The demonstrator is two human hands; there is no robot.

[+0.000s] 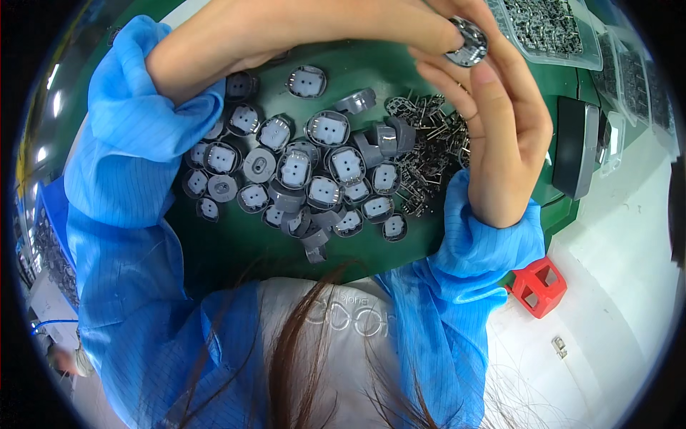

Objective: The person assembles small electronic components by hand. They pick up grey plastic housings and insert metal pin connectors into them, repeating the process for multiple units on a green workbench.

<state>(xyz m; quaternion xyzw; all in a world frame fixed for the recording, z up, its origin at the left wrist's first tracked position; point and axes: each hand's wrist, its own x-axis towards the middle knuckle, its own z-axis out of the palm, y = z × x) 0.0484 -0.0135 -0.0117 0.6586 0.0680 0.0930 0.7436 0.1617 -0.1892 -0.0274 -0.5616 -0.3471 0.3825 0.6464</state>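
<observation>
Head view: left hand (pixel 404 23) and right hand (pixel 511 125), fingers partly curled, pinch a round silver-black metallic part (pixel 471 47) near the clear plastic bin (pixel 564 61) — uneven fingertip pressure could make it slip.

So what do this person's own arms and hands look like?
The left hand and right hand are bare, with no gloves. The left sleeve and right sleeve are bright blue, slightly shiny cloth with thin darker lines, loose and wrinkled, bunched at their ends.
</observation>
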